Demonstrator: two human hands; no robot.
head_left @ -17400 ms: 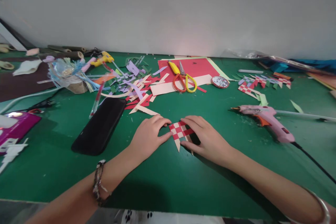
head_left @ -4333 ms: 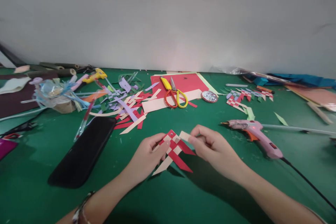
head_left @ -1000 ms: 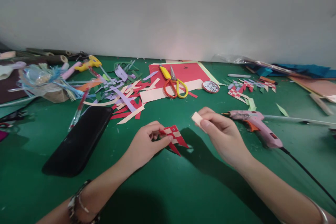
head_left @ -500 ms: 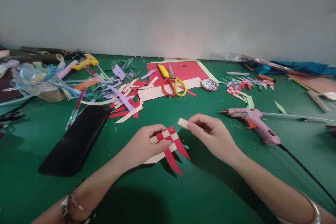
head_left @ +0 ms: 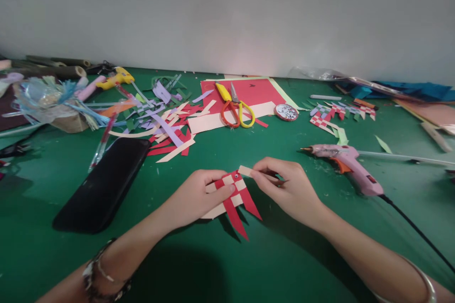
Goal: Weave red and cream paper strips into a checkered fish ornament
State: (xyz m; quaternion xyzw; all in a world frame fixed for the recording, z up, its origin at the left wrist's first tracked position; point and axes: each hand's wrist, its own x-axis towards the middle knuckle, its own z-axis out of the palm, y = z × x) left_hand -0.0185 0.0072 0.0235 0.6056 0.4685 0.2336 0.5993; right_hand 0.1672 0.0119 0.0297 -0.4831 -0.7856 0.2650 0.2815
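Observation:
My left hand is closed on a woven paper fish, its red and cream strips crossing in a checkered pattern. A small googly eye sits near its top corner, and pointed red tails hang down to the right. Between the thumb and fingers of my right hand is a cream paper strip, its tip at the fish's top corner; I cannot tell whether they touch. To the right of that hand lies a pink glue gun, its nozzle pointing left.
Scissors and a yellow cutter lie on red paper at the back. A dish of googly eyes is beside them. Paper scraps and a black phone are on the left, woven pieces at back right.
My right hand has brought the cream strip left, up to the fish's top corner. My left hand keeps its hold on the fish. The whole view has shifted slightly.

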